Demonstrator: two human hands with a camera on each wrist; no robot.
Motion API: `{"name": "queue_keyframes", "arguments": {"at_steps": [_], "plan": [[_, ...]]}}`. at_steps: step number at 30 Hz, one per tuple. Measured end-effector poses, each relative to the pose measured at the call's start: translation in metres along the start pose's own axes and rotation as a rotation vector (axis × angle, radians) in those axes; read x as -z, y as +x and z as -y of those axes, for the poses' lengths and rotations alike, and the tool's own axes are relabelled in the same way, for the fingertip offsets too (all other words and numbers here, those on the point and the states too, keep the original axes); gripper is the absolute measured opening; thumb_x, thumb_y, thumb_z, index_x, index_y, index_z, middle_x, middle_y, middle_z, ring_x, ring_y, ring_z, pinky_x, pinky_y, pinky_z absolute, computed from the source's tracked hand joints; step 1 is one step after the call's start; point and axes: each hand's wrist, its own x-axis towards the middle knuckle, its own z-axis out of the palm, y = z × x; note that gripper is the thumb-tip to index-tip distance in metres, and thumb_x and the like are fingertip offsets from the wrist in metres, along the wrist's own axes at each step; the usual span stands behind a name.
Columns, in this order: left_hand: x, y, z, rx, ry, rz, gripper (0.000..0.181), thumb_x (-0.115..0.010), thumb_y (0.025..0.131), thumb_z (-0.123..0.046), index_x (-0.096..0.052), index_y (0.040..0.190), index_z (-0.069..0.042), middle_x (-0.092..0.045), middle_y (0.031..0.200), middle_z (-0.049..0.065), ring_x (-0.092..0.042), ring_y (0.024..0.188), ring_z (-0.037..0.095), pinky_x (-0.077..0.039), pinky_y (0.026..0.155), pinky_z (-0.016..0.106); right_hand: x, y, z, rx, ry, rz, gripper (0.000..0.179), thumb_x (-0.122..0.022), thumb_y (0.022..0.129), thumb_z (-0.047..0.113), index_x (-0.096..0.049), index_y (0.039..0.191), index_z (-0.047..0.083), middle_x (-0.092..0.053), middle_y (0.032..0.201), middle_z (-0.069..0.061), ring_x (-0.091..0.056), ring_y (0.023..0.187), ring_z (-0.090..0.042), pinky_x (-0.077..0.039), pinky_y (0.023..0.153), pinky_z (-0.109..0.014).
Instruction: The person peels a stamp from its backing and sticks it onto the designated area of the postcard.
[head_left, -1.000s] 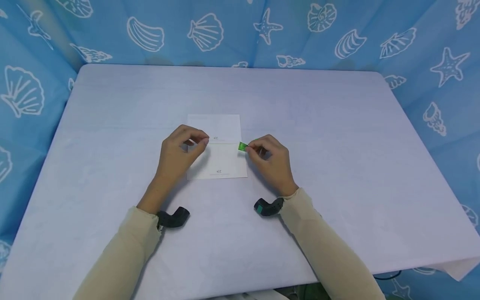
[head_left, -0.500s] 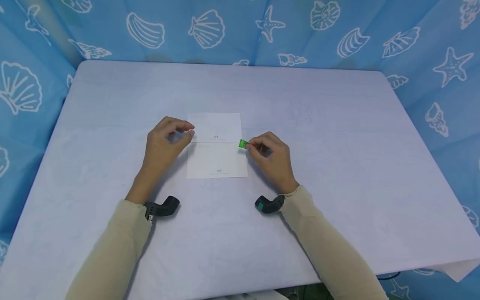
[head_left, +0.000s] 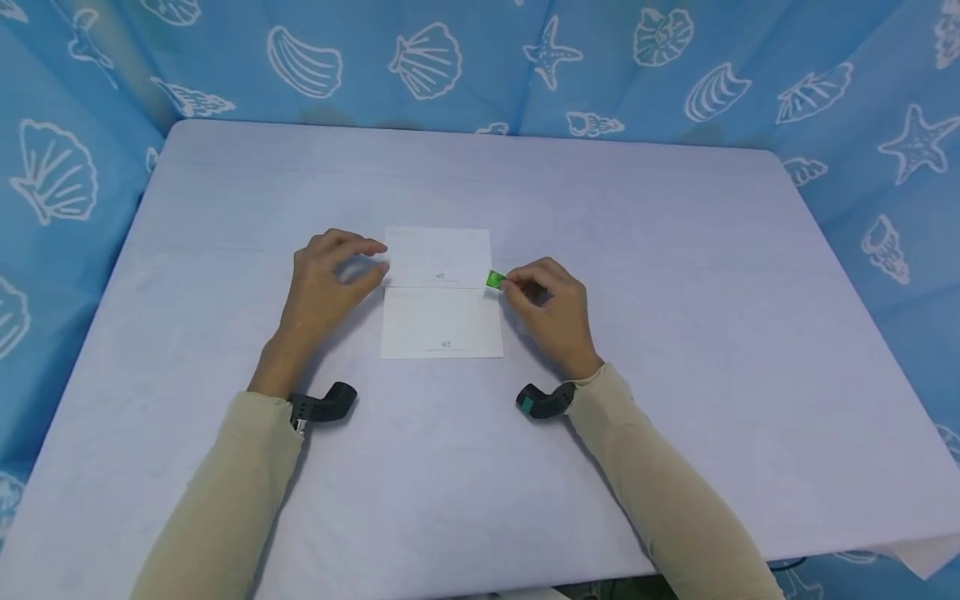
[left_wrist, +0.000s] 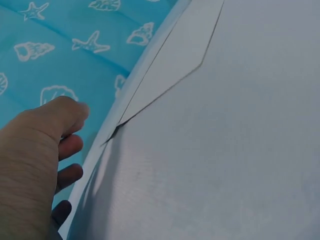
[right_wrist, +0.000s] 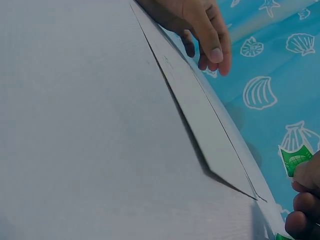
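Two white cards lie edge to edge mid-table, the far card (head_left: 438, 250) and the near card (head_left: 442, 321), each with small grey print near its lower edge. My right hand (head_left: 551, 308) pinches a small green patterned piece with a pale border (head_left: 495, 280) between thumb and forefinger, over the cards' right edge. The right wrist view shows this green piece (right_wrist: 295, 159) jutting from the fingertips, with another bit of green below the fingers. My left hand (head_left: 322, 279) holds nothing, its thumb and forefinger apart at the far card's left edge.
The cards lie on a white-clothed table (head_left: 637, 217). A blue curtain with white shells and starfish (head_left: 472, 67) hangs behind the table and at its sides. Each wrist wears a black device, seen as the left one (head_left: 326, 404) and right one (head_left: 543, 402).
My left hand has moved left, away from over the cards, and its thumb and forefinger have parted. The right hand still pinches the green piece, shifted slightly up in view.
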Motion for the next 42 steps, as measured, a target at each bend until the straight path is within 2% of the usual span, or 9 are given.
{"name": "queue_keyframes", "arguments": {"at_steps": [4,8,12,16,19,28,34,42], "plan": [[0.003,0.0,0.0,0.014,0.051,0.048,0.024,-0.071,0.08,-0.03,-0.07,0.102,-0.019,-0.056,0.106,-0.003,-0.046,0.106,0.019,-0.026,0.095,0.043,0.002,0.005,0.016,0.004,0.004,-0.011,0.006,-0.066,0.082,0.002,-0.067,0.086,-0.002,-0.059,0.082,-0.011,-0.052,0.068,-0.017,-0.045,0.059,-0.04],[0.005,0.001,0.001,0.041,0.096,0.104,0.029,-0.071,0.08,-0.033,-0.068,0.106,-0.021,-0.053,0.112,-0.002,-0.043,0.11,0.02,-0.024,0.095,0.043,0.003,0.009,0.02,-0.007,0.004,-0.023,0.006,-0.065,0.082,0.0,-0.067,0.086,-0.004,-0.059,0.083,-0.014,-0.052,0.068,-0.019,-0.044,0.059,-0.039],[0.004,0.0,0.004,0.03,0.114,0.134,0.031,-0.07,0.081,-0.034,-0.067,0.108,-0.021,-0.052,0.114,0.0,-0.042,0.111,0.022,-0.023,0.095,0.044,0.002,0.013,0.018,-0.03,0.015,-0.028,0.007,-0.065,0.082,0.001,-0.067,0.086,-0.004,-0.059,0.083,-0.014,-0.052,0.068,-0.022,-0.043,0.059,-0.041],[0.003,-0.002,0.007,0.016,0.135,0.131,0.03,-0.07,0.081,-0.033,-0.068,0.108,-0.021,-0.052,0.115,0.003,-0.042,0.112,0.025,-0.023,0.094,0.046,0.0,0.02,0.012,-0.059,0.011,-0.022,0.007,-0.066,0.082,0.003,-0.068,0.086,-0.003,-0.059,0.082,-0.013,-0.05,0.069,-0.023,-0.04,0.059,-0.04],[0.001,-0.004,0.009,0.021,0.15,0.136,0.03,-0.069,0.081,-0.034,-0.068,0.109,-0.021,-0.052,0.115,0.003,-0.042,0.112,0.025,-0.024,0.093,0.047,-0.001,0.025,0.004,-0.085,-0.001,-0.018,0.008,-0.067,0.082,0.005,-0.068,0.087,-0.002,-0.059,0.082,-0.012,-0.049,0.069,-0.019,-0.039,0.06,-0.035],[0.0,0.0,0.006,-0.005,0.21,0.122,0.031,-0.07,0.081,-0.034,-0.068,0.109,-0.022,-0.053,0.114,0.002,-0.041,0.113,0.025,-0.027,0.091,0.045,-0.007,0.038,-0.038,-0.103,-0.019,0.0,0.01,-0.069,0.082,0.017,-0.071,0.088,0.009,-0.059,0.083,-0.002,-0.048,0.07,-0.013,-0.037,0.06,-0.026],[0.0,0.0,0.005,-0.005,0.228,0.121,0.029,-0.071,0.08,-0.033,-0.069,0.107,-0.021,-0.053,0.114,0.001,-0.041,0.114,0.025,-0.028,0.091,0.044,-0.008,0.044,-0.043,-0.101,-0.029,0.032,0.013,-0.068,0.083,0.028,-0.071,0.088,0.016,-0.058,0.083,0.007,-0.048,0.07,-0.008,-0.039,0.061,-0.025],[0.0,-0.001,0.006,-0.019,0.228,0.124,0.029,-0.072,0.079,-0.033,-0.069,0.105,-0.021,-0.053,0.114,0.0,-0.041,0.113,0.025,-0.027,0.091,0.044,-0.009,0.051,-0.046,-0.14,-0.057,0.103,0.016,-0.066,0.084,0.031,-0.07,0.091,0.018,-0.056,0.084,0.01,-0.047,0.072,-0.006,-0.04,0.063,-0.026]]}}
